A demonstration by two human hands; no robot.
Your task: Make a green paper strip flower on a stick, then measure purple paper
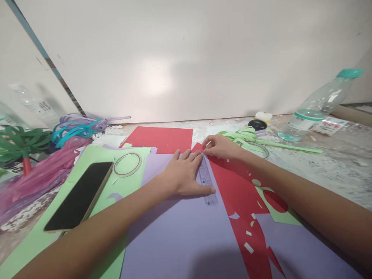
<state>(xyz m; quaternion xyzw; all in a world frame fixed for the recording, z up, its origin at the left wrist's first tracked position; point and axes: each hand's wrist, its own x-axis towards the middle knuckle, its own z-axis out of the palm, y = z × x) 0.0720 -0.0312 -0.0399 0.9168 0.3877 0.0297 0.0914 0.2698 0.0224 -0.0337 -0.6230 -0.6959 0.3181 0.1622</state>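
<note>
My left hand [186,174] lies flat with fingers stretched out, pressing a clear plastic ruler [207,184] onto a sheet of red paper [236,193] that rests on a large purple sheet [180,232]. My right hand [219,146] is closed in a pinch at the far end of the ruler, at the top corner of the red paper; what its fingers hold is too small to make out. Small white and green paper scraps lie on the red sheet.
A black phone [80,195] and a tape ring [127,164] lie on green paper [37,240] at left. Another red sheet [159,138] lies behind. Curled paper strips [75,128], pink plastic [35,174], green strips [247,135] and a tilted water bottle [316,106] stand around. A wall is close behind.
</note>
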